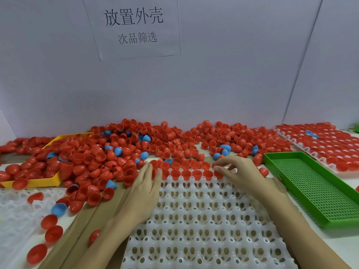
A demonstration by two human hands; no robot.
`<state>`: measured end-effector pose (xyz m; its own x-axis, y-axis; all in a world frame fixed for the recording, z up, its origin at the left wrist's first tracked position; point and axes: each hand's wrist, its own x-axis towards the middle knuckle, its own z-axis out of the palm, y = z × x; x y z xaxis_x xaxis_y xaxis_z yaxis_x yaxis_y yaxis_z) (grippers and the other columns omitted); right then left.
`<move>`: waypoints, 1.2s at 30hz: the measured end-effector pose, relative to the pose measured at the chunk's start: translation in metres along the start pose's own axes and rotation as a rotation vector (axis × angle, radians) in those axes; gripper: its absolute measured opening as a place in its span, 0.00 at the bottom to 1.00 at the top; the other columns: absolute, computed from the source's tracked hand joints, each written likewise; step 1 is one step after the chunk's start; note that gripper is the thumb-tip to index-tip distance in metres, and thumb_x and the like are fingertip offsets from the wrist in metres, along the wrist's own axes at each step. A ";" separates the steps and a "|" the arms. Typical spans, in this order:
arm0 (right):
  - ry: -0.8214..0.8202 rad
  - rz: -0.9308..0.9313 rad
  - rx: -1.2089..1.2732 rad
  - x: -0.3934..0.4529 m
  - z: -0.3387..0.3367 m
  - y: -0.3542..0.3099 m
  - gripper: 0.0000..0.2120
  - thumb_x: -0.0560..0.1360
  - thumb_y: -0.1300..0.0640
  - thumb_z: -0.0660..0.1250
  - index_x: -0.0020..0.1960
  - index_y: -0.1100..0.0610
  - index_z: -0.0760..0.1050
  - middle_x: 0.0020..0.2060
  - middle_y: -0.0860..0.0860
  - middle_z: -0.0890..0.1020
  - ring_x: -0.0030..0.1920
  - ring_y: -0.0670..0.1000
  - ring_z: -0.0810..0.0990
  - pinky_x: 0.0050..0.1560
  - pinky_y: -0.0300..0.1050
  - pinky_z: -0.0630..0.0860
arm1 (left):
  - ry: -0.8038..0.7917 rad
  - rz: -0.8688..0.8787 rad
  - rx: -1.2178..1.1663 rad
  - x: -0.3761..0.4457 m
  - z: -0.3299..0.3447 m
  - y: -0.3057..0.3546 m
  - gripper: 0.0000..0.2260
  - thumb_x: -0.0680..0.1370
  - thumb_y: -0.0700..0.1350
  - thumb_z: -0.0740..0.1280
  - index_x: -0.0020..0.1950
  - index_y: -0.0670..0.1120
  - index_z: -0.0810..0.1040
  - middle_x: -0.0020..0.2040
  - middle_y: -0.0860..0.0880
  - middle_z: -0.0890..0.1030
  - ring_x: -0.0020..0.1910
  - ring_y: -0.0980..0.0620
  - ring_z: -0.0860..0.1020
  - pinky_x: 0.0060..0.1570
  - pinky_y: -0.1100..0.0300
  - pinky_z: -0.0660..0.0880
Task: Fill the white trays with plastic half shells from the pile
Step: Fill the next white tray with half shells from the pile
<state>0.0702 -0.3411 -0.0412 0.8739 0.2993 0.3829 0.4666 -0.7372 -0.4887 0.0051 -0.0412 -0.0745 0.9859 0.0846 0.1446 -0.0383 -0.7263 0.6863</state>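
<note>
Shells Filled Only the First Row

Red shells sat in the far row of the white tray [204,220] in front of the person. All the other rows in it had no shells yet, so most of the job was left. The right hand [239,173] pinched a red shell [218,174] at the right end of that row. The left hand [144,188] lay flat with straight fingers at the tray's far left corner, touching shells there and gripping nothing.

The big pile [145,150] of red and blue shells lay just behind the tray. A full tray [326,146] stood far right. The green basket [314,189] held nothing. The yellow tray [31,182] at the left was heaped with shells. Another white tray [13,208] at the left held a few loose ones.
</note>
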 end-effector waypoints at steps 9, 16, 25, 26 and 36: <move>0.099 -0.015 0.047 -0.001 0.005 0.000 0.07 0.81 0.56 0.73 0.58 0.54 0.85 0.51 0.44 0.86 0.51 0.40 0.83 0.57 0.39 0.80 | -0.058 -0.079 0.070 -0.006 -0.005 0.004 0.27 0.88 0.50 0.47 0.85 0.50 0.40 0.85 0.46 0.41 0.84 0.48 0.47 0.80 0.51 0.55; 0.340 0.144 0.023 -0.004 -0.022 0.022 0.13 0.84 0.66 0.62 0.63 0.56 0.81 0.58 0.48 0.85 0.57 0.45 0.82 0.59 0.33 0.74 | 0.073 0.018 0.066 -0.005 -0.013 0.010 0.23 0.84 0.62 0.49 0.76 0.55 0.66 0.61 0.57 0.71 0.63 0.54 0.74 0.57 0.57 0.70; -0.063 0.384 -0.387 -0.012 -0.037 0.050 0.08 0.78 0.57 0.75 0.56 0.51 0.85 0.56 0.50 0.85 0.56 0.53 0.81 0.60 0.53 0.80 | 0.344 0.215 0.256 -0.008 -0.022 0.014 0.26 0.85 0.63 0.46 0.64 0.49 0.76 0.55 0.53 0.78 0.51 0.53 0.75 0.52 0.52 0.77; -0.051 0.389 -0.358 -0.011 -0.036 0.050 0.07 0.77 0.59 0.76 0.54 0.52 0.85 0.55 0.51 0.85 0.55 0.52 0.82 0.59 0.52 0.81 | 0.358 0.216 0.260 -0.007 -0.023 0.014 0.26 0.85 0.63 0.47 0.63 0.49 0.77 0.54 0.53 0.78 0.51 0.53 0.74 0.51 0.53 0.77; 0.270 0.257 0.202 -0.007 -0.035 -0.007 0.07 0.77 0.52 0.77 0.53 0.53 0.87 0.47 0.46 0.87 0.46 0.47 0.85 0.48 0.42 0.82 | 0.318 0.564 0.165 -0.019 -0.026 0.034 0.10 0.84 0.50 0.63 0.60 0.49 0.80 0.57 0.56 0.77 0.58 0.57 0.75 0.63 0.56 0.75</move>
<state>0.0556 -0.3590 -0.0128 0.9109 -0.0682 0.4069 0.2787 -0.6257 -0.7286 -0.0187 -0.0495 -0.0355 0.7253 -0.1599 0.6696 -0.4833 -0.8109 0.3298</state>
